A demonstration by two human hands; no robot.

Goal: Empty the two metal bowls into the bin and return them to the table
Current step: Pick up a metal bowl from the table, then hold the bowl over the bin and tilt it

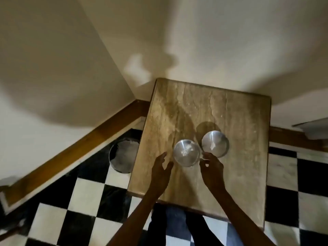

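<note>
Two round metal bowls stand side by side on the marble-topped table [239, 174]. The nearer bowl [186, 153] sits left of the farther bowl [215, 143], their rims almost touching. My left hand [160, 172] hovers just left of the nearer bowl, fingers apart, holding nothing. My right hand [211, 167] is at the nearer bowl's right rim, fingers curled and apart, a fingertip close to or touching the rim. The bin [122, 154], round with a pale liner, stands on the floor left of the table, partly hidden by the tabletop.
The table stands against a cream wall, close to a corner with a wooden skirting board [99, 137]. A black and white chequered floor [85, 197] surrounds it. My legs [177, 226] are at the table's near edge. A white object [316, 129] sticks out at the right.
</note>
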